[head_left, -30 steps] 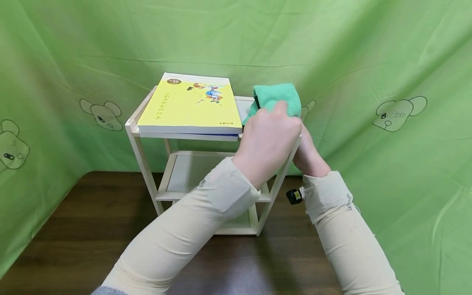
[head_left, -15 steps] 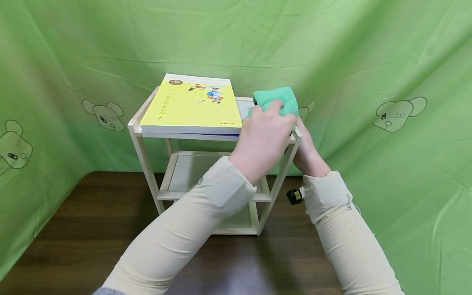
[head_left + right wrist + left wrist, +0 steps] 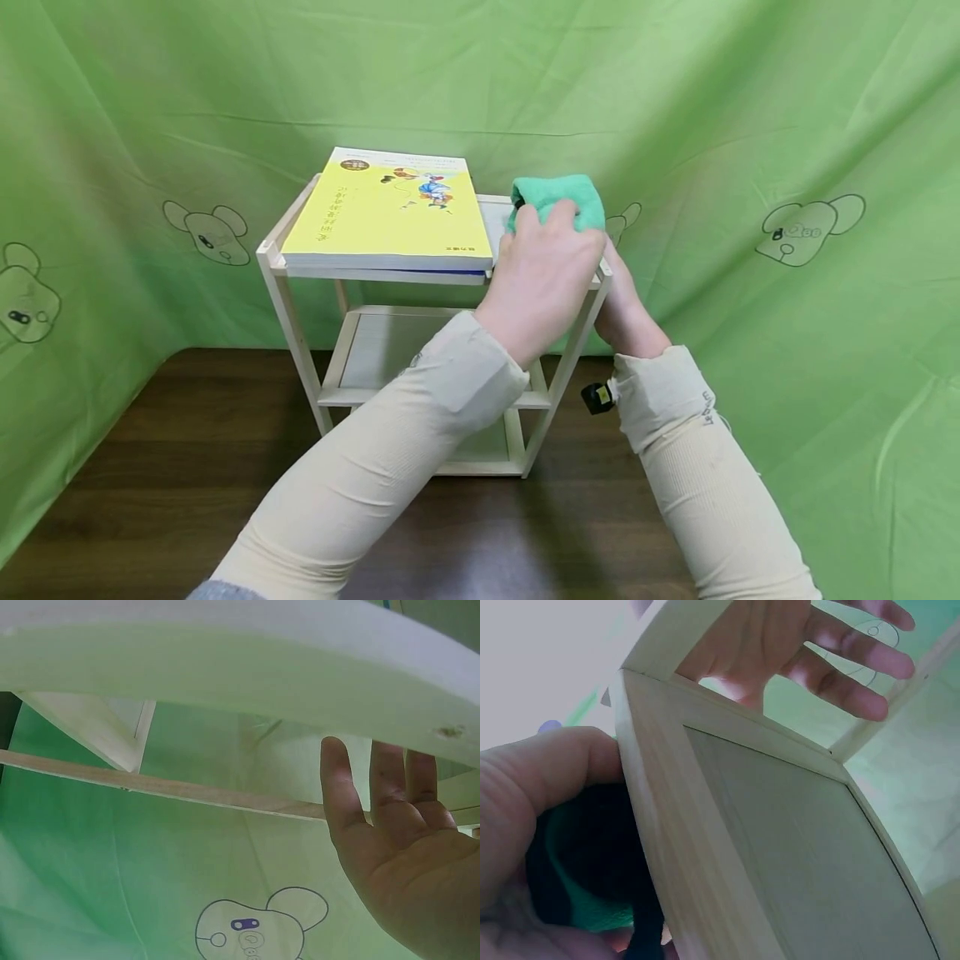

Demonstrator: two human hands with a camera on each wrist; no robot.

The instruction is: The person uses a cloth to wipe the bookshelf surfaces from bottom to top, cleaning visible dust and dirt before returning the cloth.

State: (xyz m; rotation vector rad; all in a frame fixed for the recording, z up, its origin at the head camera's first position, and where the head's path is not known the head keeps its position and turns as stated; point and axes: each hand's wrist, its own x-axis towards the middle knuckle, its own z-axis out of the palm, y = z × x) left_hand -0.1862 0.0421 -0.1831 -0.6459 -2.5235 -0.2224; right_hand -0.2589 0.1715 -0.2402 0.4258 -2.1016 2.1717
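Note:
My left hand (image 3: 542,271) grips a folded green cloth (image 3: 562,193) with a dark edge, over the right end of the shelf rack's top tier (image 3: 495,218). In the left wrist view its thumb (image 3: 562,761) lies against the pale wooden frame (image 3: 656,780), with the cloth (image 3: 592,896) bunched dark below it. My right hand (image 3: 628,304) is at the rack's right side, partly hidden behind the left hand. Its fingers (image 3: 349,787) reach up straight behind a wooden rail (image 3: 247,667) in the right wrist view. Beyond the frame in the left wrist view, the right hand's fingers (image 3: 855,656) are spread.
A thick yellow book (image 3: 390,208) lies on the top tier's left part, with a blue edge showing beneath it. The white rack has a middle shelf (image 3: 382,350) and a lower shelf (image 3: 483,446). Behind hangs a green curtain (image 3: 420,83); the floor (image 3: 187,475) is dark wood.
My left hand has shifted slightly down and left with the cloth, and its knuckles look more spread. The right hand and the book stay in place.

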